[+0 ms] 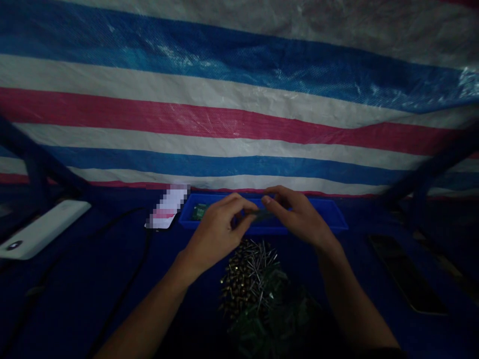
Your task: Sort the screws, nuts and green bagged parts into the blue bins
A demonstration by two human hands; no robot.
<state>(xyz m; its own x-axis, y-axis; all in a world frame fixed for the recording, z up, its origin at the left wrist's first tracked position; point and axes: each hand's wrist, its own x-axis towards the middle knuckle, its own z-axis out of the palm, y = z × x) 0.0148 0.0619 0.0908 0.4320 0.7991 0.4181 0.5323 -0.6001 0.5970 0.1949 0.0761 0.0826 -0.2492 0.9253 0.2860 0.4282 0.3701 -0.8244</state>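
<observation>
My left hand (224, 219) and my right hand (299, 214) meet above a long blue tray (335, 219). Thumb and fingers of both are closed on a small thin greenish piece (265, 216), too dim to name. Inside the tray at its left lies a small green item (199, 212). Below the hands is a heap of brass-coloured pointed pieces (239, 279), beside thin silver pins (262, 262). Crumpled greenish see-through plastic (277, 284) lies nearer to me, partly lost in shadow.
Left of the tray lies a lit phone (166, 209) with a blurred screen. A white power bank (47, 229) and dark cables (140, 264) are farther left. Another dark phone (406, 274) rests at the right. A striped plastic sheet (239, 119) hangs behind, with dark bars at both sides.
</observation>
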